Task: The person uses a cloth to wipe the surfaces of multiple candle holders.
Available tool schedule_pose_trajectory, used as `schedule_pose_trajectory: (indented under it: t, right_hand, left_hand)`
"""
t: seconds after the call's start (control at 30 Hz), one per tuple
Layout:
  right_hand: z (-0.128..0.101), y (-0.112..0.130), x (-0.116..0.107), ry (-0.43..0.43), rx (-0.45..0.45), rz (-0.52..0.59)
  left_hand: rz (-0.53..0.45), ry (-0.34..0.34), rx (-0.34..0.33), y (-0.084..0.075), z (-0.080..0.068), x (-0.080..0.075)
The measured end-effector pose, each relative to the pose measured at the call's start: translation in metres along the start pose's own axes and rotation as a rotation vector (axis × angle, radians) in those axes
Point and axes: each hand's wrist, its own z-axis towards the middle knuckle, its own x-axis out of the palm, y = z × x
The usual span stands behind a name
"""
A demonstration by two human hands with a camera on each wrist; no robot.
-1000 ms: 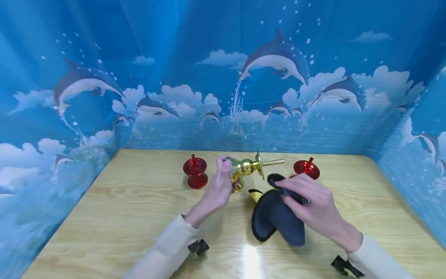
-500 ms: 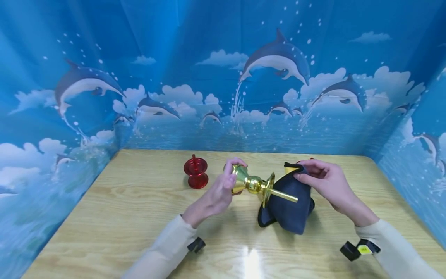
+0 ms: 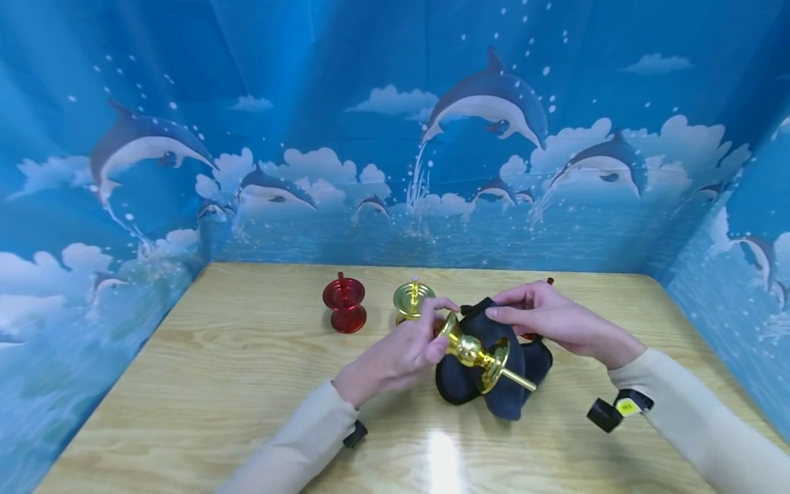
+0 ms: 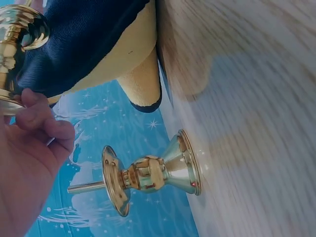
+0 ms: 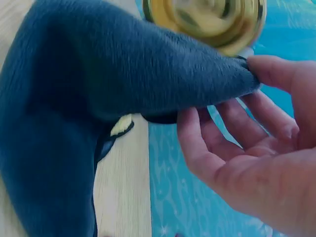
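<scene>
With our left hand [image 3: 407,351], fingers curled, we hold the tipped gold stand [image 3: 470,351] above the worktop [image 3: 259,384], by the dark cloth [image 3: 504,406]. Our right hand's [image 3: 552,321] fingers pinch the cloth. We think a loose grip could drop the slippery stand.

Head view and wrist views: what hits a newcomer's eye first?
Probably the blue dolphin backdrop filling the space behind the table. Then the shiny gold stand, tilted in the left hand in front of a dark cloth pinched by the right hand. A red stand stands upright toward the table's far edge, left of centre.
</scene>
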Motion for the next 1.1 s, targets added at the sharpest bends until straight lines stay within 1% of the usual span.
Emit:
schedule_pose_trajectory:
  t: [0.1,0.17,0.47,0.6,0.7,0.83,0.9,1.0,1.1]
  right_hand:
    - [0.003,0.004,0.007,0.066,-0.033,-0.029]
    - [0.004,0.006,0.01,0.084,-0.044,-0.023]
    - [0.007,0.005,0.017,0.047,-0.071,-0.048]
    - [0.009,0.007,0.02,0.072,-0.078,-0.074]
    - [0.01,0.008,0.02,0.104,-0.074,-0.071]
    - [0.013,0.008,0.021,0.156,-0.067,-0.057]
    - [0.016,0.007,0.023,0.193,-0.058,-0.045]
    - [0.02,0.006,0.025,0.25,-0.036,-0.001]
    - [0.023,0.004,0.027,0.27,-0.014,0.034]
  left_hand:
    - [0.05,-0.013,0.003,0.0,0.0,0.0]
    - [0.072,-0.018,0.002,0.0,0.0,-0.001]
    - [0.148,-0.026,0.008,0.002,0.0,-0.003]
    - [0.188,-0.037,0.021,0.002,-0.001,-0.004]
    - [0.238,-0.062,0.063,0.002,-0.001,-0.004]
    - [0.326,-0.121,0.134,-0.001,0.002,-0.003]
    - [0.353,-0.141,0.164,-0.002,0.004,-0.003]
    - [0.376,-0.151,0.192,-0.003,0.006,-0.003]
    - [0.386,-0.138,0.202,-0.003,0.006,-0.003]
